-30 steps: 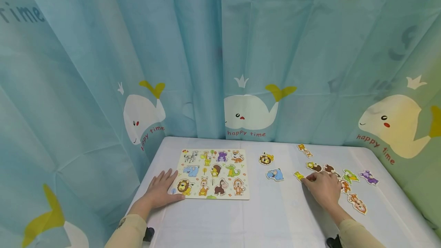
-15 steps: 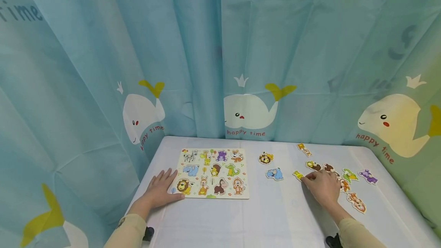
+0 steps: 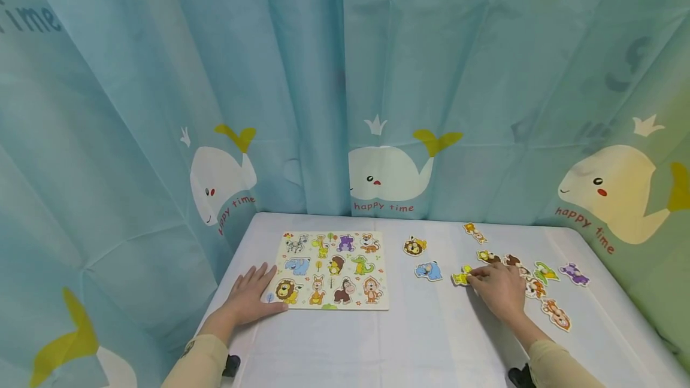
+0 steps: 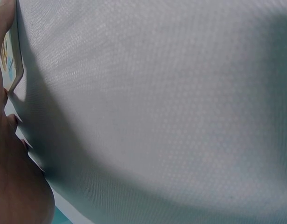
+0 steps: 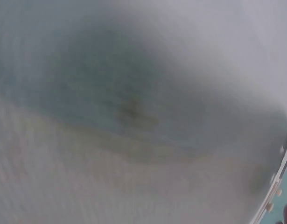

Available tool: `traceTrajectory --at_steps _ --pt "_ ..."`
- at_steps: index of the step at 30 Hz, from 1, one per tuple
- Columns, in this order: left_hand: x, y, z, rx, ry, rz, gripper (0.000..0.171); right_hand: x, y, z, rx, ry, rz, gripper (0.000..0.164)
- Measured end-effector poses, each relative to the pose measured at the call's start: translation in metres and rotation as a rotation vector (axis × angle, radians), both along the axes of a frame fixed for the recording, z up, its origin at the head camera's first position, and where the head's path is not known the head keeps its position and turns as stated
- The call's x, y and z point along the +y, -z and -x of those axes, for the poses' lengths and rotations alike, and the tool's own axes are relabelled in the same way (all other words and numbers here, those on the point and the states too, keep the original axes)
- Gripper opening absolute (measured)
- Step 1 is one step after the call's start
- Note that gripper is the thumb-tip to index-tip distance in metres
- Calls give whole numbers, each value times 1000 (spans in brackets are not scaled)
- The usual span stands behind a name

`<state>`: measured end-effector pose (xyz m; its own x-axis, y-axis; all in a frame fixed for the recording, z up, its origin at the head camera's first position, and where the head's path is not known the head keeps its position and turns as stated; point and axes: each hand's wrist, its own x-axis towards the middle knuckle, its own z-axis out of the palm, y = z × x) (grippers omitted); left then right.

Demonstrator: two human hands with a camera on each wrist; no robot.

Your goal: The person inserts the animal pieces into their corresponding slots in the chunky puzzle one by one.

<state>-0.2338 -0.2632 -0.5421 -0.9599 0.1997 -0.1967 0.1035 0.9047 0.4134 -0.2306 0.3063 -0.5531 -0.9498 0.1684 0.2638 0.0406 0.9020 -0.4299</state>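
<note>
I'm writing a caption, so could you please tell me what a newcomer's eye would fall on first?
Probably the big whales on the blue curtain behind the table. Next would come the board on the table's left, the left hand lying at its edge, and the loose pieces on the right, where the right hand pinches a yellow piece.

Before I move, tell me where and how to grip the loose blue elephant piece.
Probably pinch what looks like a small knob on the elephant piece, from above and the near side: it lies flat, with the lion piece beyond and the right hand to its right.
</note>
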Motion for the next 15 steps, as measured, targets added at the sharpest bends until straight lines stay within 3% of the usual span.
traceTrajectory --at_steps 8,15 --pt "0 2 1 -2 -3 -8 112 4 0 3 46 -39 -17 15" --pt "1 2 0 -1 -6 1 112 7 2 4 18 -79 -24 15"
